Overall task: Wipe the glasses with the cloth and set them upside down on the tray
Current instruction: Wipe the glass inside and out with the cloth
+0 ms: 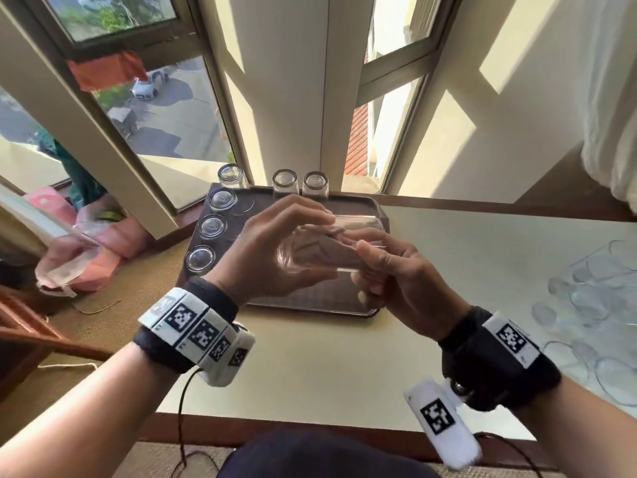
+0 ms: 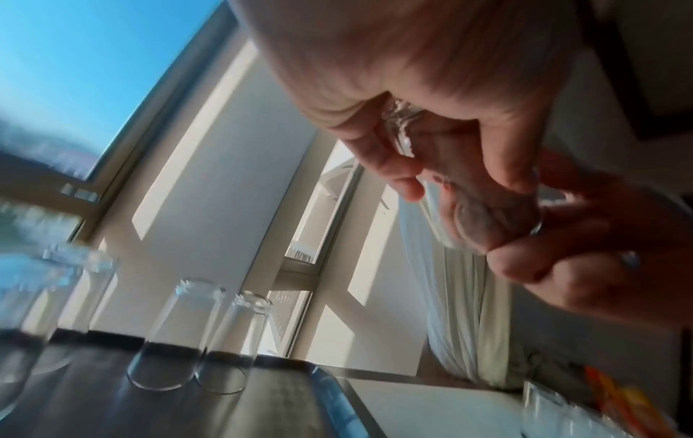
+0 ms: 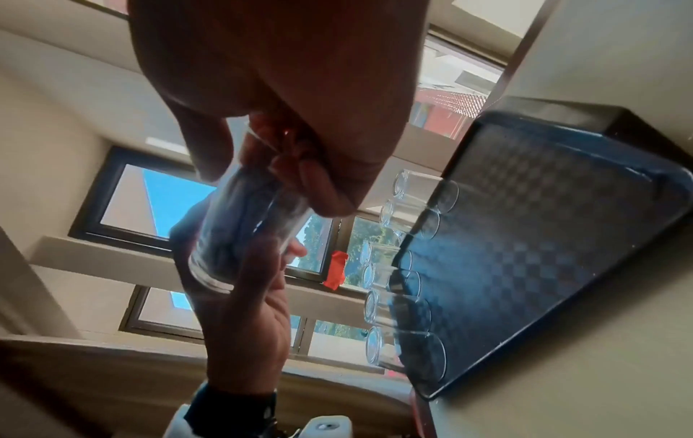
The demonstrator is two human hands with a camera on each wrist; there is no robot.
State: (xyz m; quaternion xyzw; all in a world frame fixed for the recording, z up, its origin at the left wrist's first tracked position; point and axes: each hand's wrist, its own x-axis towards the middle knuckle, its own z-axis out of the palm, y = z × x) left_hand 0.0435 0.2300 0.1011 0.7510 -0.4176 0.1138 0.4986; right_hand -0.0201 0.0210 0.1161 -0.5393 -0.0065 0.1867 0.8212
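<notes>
Left hand (image 1: 272,253) grip curls round a sideways glass (image 1: 320,248), right hand (image 1: 403,274) grip pinches cloth (image 1: 331,251) stuffed inside, above tray (image 1: 374,208) holding six upturned glasses (image 1: 210,227) along its far and left edges.

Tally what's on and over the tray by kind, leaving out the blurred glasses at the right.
Upside-down glasses on the tray: 6
Held glass: 1
Cloth inside it: 1
Tray: 1
Total: 9

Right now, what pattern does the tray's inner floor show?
A dark checkered weave on the tray, clearest in the right wrist view.
</notes>
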